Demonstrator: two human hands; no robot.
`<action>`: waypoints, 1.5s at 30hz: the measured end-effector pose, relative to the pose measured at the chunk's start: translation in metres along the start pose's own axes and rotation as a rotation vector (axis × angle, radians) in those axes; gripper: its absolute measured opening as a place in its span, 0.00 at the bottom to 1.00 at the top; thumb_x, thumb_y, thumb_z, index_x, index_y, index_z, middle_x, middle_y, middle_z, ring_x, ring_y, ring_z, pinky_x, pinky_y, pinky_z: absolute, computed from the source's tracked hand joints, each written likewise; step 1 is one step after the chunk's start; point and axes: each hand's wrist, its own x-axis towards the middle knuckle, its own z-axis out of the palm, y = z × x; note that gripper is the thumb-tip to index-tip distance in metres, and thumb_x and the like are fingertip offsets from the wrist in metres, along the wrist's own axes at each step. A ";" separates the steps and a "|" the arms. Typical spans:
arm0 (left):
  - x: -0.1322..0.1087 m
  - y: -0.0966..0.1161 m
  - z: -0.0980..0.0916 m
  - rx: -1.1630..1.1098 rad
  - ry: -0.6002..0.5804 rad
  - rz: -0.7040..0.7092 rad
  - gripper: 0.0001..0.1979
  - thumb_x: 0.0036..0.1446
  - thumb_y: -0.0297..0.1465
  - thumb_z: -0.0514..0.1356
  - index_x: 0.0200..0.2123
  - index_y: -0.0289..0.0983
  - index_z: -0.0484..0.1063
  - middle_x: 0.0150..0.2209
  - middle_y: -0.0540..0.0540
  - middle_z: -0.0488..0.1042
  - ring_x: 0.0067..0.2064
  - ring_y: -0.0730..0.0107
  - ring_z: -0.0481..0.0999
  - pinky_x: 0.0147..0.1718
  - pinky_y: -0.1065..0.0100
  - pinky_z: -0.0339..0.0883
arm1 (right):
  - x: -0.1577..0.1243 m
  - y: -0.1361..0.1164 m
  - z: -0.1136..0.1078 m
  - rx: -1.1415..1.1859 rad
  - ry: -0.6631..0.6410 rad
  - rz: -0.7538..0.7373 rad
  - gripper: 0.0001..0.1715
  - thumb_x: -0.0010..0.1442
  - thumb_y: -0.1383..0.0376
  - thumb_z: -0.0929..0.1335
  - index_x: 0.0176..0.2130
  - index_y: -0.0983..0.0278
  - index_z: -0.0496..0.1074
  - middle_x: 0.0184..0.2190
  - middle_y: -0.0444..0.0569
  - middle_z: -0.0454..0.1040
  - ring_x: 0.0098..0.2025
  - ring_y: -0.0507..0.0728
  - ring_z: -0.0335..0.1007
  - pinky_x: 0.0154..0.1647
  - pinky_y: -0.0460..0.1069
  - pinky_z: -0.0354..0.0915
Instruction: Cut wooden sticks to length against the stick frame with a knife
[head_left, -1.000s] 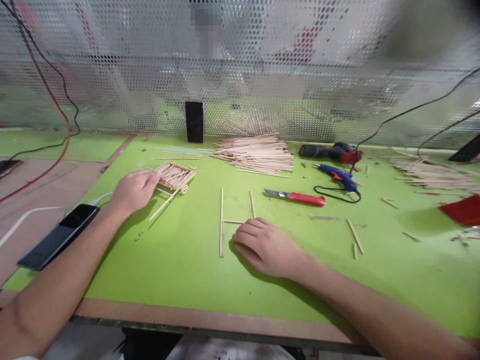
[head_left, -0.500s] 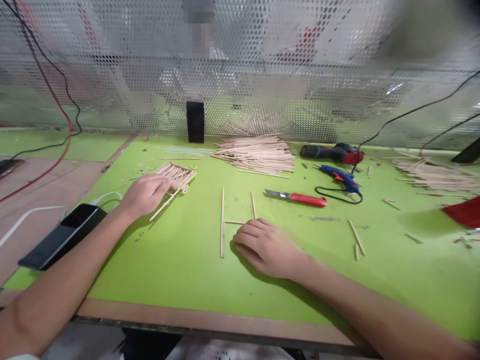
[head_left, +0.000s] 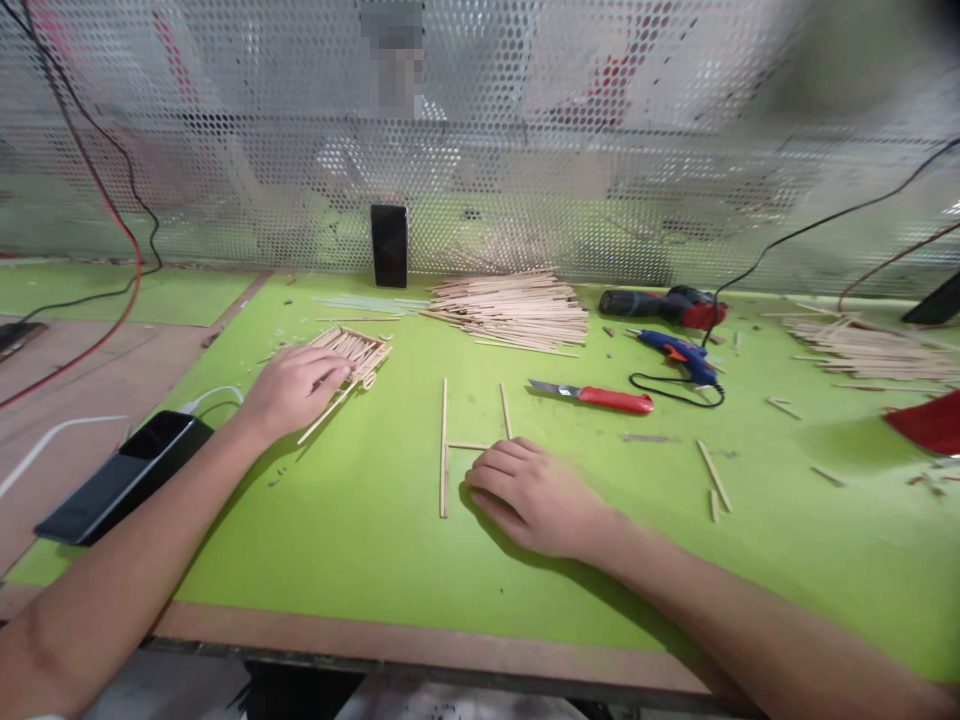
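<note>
My left hand lies palm down at the near edge of a small panel of glued wooden sticks. Its fingers are curled over a long thin stick that slants out from under them. My right hand rests palm down on the green mat, fingers flat and together, holding nothing. Its fingertips sit just right of an H-shaped arrangement of thin sticks.
A large pile of sticks lies at the back, a red-handled knife and blue glue gun to its right. A phone lies at the left, another stands against the perforated screen. More sticks at far right.
My left hand slid right and nearer, from the panel's left edge to its near edge over the long stick. My right hand has stayed put.
</note>
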 end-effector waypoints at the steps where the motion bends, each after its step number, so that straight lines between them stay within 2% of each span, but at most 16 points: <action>1: 0.000 0.001 0.000 -0.004 -0.008 0.009 0.29 0.74 0.46 0.46 0.52 0.39 0.85 0.55 0.42 0.85 0.58 0.51 0.81 0.64 0.45 0.71 | 0.000 0.000 0.000 0.000 0.000 0.001 0.13 0.77 0.64 0.63 0.46 0.63 0.77 0.41 0.50 0.79 0.43 0.58 0.72 0.48 0.54 0.64; 4: -0.001 0.000 0.001 -0.006 -0.024 0.014 0.29 0.75 0.45 0.46 0.56 0.41 0.83 0.56 0.43 0.84 0.59 0.53 0.81 0.64 0.47 0.72 | 0.000 0.000 0.000 0.000 0.000 0.003 0.13 0.77 0.64 0.63 0.46 0.63 0.77 0.42 0.51 0.79 0.43 0.58 0.72 0.48 0.54 0.63; 7: -0.001 -0.004 0.000 0.024 -0.023 -0.014 0.29 0.75 0.46 0.46 0.59 0.41 0.81 0.60 0.43 0.81 0.62 0.51 0.79 0.66 0.43 0.70 | 0.000 0.000 0.000 -0.002 -0.001 0.002 0.13 0.77 0.64 0.63 0.46 0.63 0.77 0.41 0.51 0.79 0.43 0.58 0.72 0.48 0.54 0.63; 10: 0.001 -0.009 -0.001 0.066 -0.033 -0.042 0.29 0.74 0.46 0.46 0.58 0.41 0.82 0.60 0.42 0.82 0.63 0.48 0.79 0.67 0.39 0.67 | -0.001 0.000 0.000 -0.005 0.000 0.001 0.13 0.77 0.64 0.64 0.46 0.63 0.77 0.41 0.51 0.79 0.43 0.58 0.72 0.48 0.54 0.63; 13: 0.002 -0.013 -0.002 0.110 -0.034 -0.086 0.31 0.75 0.47 0.46 0.56 0.37 0.83 0.59 0.38 0.82 0.62 0.43 0.79 0.67 0.33 0.65 | -0.001 0.000 0.000 -0.006 0.001 0.000 0.12 0.77 0.64 0.64 0.46 0.63 0.77 0.41 0.50 0.79 0.42 0.58 0.72 0.47 0.54 0.63; 15: 0.003 -0.014 -0.001 0.125 -0.039 -0.106 0.32 0.75 0.47 0.45 0.59 0.35 0.81 0.62 0.35 0.79 0.65 0.41 0.77 0.68 0.32 0.63 | -0.001 0.000 0.000 -0.008 0.002 0.000 0.12 0.77 0.64 0.64 0.46 0.63 0.77 0.41 0.50 0.79 0.42 0.58 0.72 0.47 0.54 0.63; 19: 0.002 -0.015 0.007 0.098 -0.108 -0.080 0.32 0.75 0.49 0.45 0.68 0.39 0.74 0.70 0.41 0.71 0.72 0.46 0.70 0.74 0.36 0.54 | -0.001 -0.001 0.000 -0.012 0.004 0.002 0.12 0.76 0.64 0.64 0.46 0.63 0.77 0.41 0.50 0.79 0.43 0.58 0.72 0.48 0.54 0.63; 24: 0.000 -0.015 0.014 0.039 -0.182 -0.025 0.31 0.77 0.48 0.43 0.72 0.44 0.68 0.73 0.46 0.66 0.76 0.53 0.63 0.78 0.40 0.45 | -0.001 -0.001 0.000 -0.012 0.001 0.000 0.11 0.77 0.64 0.64 0.46 0.63 0.77 0.41 0.50 0.79 0.42 0.58 0.72 0.48 0.54 0.63; 32: -0.001 -0.015 0.009 0.013 -0.196 -0.020 0.29 0.77 0.48 0.43 0.72 0.50 0.67 0.74 0.49 0.64 0.77 0.50 0.60 0.77 0.32 0.32 | -0.001 0.000 0.000 -0.008 0.006 -0.001 0.12 0.77 0.64 0.64 0.45 0.62 0.76 0.40 0.49 0.79 0.42 0.58 0.72 0.47 0.54 0.62; 36: -0.002 -0.017 0.010 0.023 -0.197 -0.048 0.31 0.77 0.49 0.41 0.76 0.49 0.60 0.77 0.47 0.58 0.78 0.48 0.56 0.77 0.31 0.31 | -0.001 0.000 0.000 -0.003 0.007 -0.002 0.12 0.77 0.63 0.63 0.46 0.62 0.76 0.41 0.49 0.79 0.42 0.58 0.72 0.47 0.54 0.62; 41: -0.003 -0.016 0.007 0.021 -0.248 -0.035 0.31 0.78 0.51 0.40 0.75 0.50 0.62 0.75 0.49 0.62 0.77 0.51 0.60 0.78 0.36 0.41 | -0.001 0.000 0.000 -0.002 0.002 -0.001 0.12 0.77 0.64 0.64 0.46 0.63 0.76 0.41 0.50 0.79 0.42 0.58 0.72 0.48 0.54 0.62; 45: -0.002 -0.018 0.006 0.047 -0.263 -0.038 0.32 0.77 0.52 0.39 0.74 0.52 0.64 0.75 0.51 0.62 0.77 0.53 0.60 0.79 0.37 0.31 | -0.001 0.000 -0.001 -0.002 -0.001 0.002 0.12 0.77 0.64 0.64 0.46 0.63 0.77 0.41 0.50 0.79 0.42 0.58 0.72 0.48 0.54 0.63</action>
